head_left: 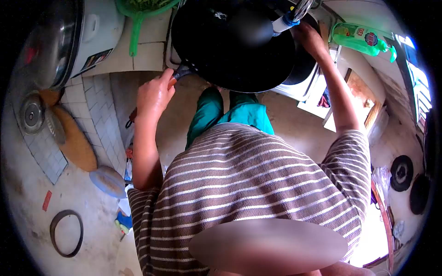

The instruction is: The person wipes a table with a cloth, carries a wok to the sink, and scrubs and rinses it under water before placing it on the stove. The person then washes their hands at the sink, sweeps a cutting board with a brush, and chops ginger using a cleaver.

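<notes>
Near left, my left hand (156,93) is wrapped around the handle (183,72) of the big black wok (235,57) before me. Farther right, my right hand (310,39) is by the tap (284,24); I can't tell its grip.

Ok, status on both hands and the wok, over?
Left hand closed on the wok handle. Right hand by the faucet, fingers partly hidden, grip unclear. Black wok below; faucet overlaps its upper right in view.
</notes>
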Demonstrator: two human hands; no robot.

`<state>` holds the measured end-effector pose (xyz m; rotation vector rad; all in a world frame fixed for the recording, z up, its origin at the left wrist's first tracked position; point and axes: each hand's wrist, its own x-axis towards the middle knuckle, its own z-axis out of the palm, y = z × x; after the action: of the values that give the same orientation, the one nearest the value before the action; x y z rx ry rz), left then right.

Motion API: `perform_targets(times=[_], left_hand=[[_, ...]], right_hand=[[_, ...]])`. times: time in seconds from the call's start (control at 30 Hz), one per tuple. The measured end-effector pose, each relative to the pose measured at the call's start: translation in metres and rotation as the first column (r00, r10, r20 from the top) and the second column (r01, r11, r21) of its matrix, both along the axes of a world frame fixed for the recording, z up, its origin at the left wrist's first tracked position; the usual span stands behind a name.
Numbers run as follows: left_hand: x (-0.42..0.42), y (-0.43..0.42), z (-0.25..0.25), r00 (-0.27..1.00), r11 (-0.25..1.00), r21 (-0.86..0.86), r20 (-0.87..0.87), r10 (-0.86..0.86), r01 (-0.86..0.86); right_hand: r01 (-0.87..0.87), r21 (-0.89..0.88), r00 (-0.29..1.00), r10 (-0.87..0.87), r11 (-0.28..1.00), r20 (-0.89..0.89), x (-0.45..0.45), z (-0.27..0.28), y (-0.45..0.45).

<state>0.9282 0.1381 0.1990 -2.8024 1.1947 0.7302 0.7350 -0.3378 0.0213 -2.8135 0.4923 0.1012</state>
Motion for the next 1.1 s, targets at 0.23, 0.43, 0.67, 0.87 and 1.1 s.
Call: perform_targets(times=[0.23,0.43,0.67,0.87,1.1], left_hand=[[-0.004,-0.008,0.010,1.000,0.998,0.063,0.015,0.009,-0.010],[0.019,0.005,0.006,0.975,0.993,0.001,-0.189,0.115,-0.117],[0.038,0.017,0.030,0.845,0.986,0.035,-0.511,0.157,-0.161],[0.030,0.036,-0.015,0.619,0.967,0.024,-0.764,0.182,-0.255],[0.007,0.042,-0.085,0.561,0.952,-0.119,-0.825,0.062,-0.280]], right_hand=[[0.388,0.851,0.782,-0.614,0.354,-0.101,0.043,-0.122,-0.016],[0.186,0.980,0.718,-0.671,-0.070,-0.184,0.026,-0.073,-0.010],[0.248,0.965,0.728,-0.673,0.081,-0.130,-0.009,0.032,-0.019],[0.431,0.755,0.727,-0.686,0.494,0.033,-0.011,0.126,-0.004],[0.316,0.719,0.728,-0.644,0.619,0.235,-0.016,0.183,0.010]])
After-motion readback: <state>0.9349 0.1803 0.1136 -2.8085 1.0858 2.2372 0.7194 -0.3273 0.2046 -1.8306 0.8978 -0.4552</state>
